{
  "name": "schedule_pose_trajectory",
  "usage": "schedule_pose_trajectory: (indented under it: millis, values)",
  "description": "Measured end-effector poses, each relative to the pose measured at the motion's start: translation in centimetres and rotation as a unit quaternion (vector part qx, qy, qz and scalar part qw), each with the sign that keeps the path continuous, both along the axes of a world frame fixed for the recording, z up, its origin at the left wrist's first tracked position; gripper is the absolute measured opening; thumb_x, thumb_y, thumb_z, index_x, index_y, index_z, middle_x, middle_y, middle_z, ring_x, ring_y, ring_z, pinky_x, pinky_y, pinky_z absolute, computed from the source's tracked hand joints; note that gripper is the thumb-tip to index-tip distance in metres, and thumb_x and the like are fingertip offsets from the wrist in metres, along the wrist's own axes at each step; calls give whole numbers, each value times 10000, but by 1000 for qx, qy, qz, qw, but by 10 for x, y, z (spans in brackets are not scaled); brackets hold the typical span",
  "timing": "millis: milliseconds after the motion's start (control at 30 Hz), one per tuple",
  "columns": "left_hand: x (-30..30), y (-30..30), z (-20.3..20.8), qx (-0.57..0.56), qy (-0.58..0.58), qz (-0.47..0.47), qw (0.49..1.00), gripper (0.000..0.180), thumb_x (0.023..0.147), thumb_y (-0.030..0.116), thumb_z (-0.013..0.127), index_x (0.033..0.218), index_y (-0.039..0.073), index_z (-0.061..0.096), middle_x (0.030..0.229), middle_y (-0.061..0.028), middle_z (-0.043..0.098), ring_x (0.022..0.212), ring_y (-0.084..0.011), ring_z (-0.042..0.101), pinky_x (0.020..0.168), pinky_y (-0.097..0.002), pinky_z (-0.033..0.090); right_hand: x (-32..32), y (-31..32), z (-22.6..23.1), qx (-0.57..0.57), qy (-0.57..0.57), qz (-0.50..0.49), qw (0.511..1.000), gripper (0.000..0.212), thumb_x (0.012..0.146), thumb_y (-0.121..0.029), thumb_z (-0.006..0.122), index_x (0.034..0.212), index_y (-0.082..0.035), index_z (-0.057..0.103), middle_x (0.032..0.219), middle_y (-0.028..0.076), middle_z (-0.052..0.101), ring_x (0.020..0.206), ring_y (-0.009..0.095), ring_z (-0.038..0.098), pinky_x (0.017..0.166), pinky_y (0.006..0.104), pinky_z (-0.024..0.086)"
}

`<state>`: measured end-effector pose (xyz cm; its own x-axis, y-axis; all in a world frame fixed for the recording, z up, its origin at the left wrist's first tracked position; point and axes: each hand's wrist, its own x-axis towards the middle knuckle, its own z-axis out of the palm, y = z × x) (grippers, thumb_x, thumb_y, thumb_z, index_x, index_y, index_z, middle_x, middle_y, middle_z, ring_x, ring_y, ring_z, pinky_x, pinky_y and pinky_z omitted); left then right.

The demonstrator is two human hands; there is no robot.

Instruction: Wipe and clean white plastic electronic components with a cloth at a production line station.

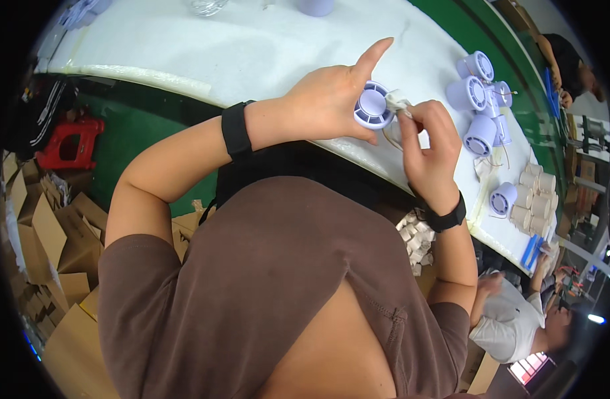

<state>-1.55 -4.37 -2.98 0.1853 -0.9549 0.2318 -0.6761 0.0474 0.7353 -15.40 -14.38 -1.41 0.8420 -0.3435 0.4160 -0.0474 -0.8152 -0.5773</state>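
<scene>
My left hand (pixel 325 100) is wrapped around a lavender plastic cylinder (pixel 372 104) with a ring of slots around its round end. One finger of that hand points up and away from the part. My right hand (pixel 432 143) pinches a crumpled white cloth or tissue (pixel 397 100) against the cylinder's right rim. A thin wire (pixel 391 138) hangs below the part, close to my right fingers. Both hands are above the near edge of the white table (pixel 252 56).
Several similar lavender cylinders (pixel 466 94) with wires lie to the right. Beyond them are stacked cream cylinders (pixel 535 193) and a blue tray (pixel 533 251). A red stool (pixel 71 143) and cardboard boxes (pixel 69 233) are on the left floor. A co-worker (pixel 514 316) is at right.
</scene>
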Motion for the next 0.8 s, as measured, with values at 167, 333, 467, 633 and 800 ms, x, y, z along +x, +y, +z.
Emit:
schedule_pose_trajectory:
  millis: [167,333,467,633,800]
  values:
    - [-3,-4,1,29,-9,-12,999,993,530,195,724,1273,104,71,737,-101,530,714,-272,530,627,-332,423,18,0,-4,-190,-37,117,974,74,702,10,540,671,8,472,591,82,432,506,155,415,472,250,339]
    - [-1,-10,-2,-10,-64,-7,998,869,560,239,699,1239,85,180,746,-118,532,738,-278,528,630,-328,426,17,-25,-8,-80,11,11,997,39,742,-32,526,720,-8,504,633,72,485,545,123,449,476,257,350]
    - [9,-6,-4,-41,-171,21,984,687,632,339,640,1164,62,306,734,-110,530,719,-248,532,611,-315,425,2,-51,5,105,75,-136,982,88,798,-77,474,791,-9,529,723,37,543,641,95,495,545,239,390]
    - [26,0,0,1,110,87,990,554,716,532,461,844,-4,524,683,-118,534,664,-226,545,578,-297,426,-14,-40,36,511,-221,-141,819,172,832,-97,417,883,37,512,843,51,551,775,114,516,728,218,391]
    - [18,-1,3,91,535,28,840,602,782,561,303,734,-12,479,626,-111,517,575,-204,516,504,-299,396,26,18,40,-161,-170,-94,968,197,698,13,527,895,1,543,893,107,551,839,217,527,782,319,389]
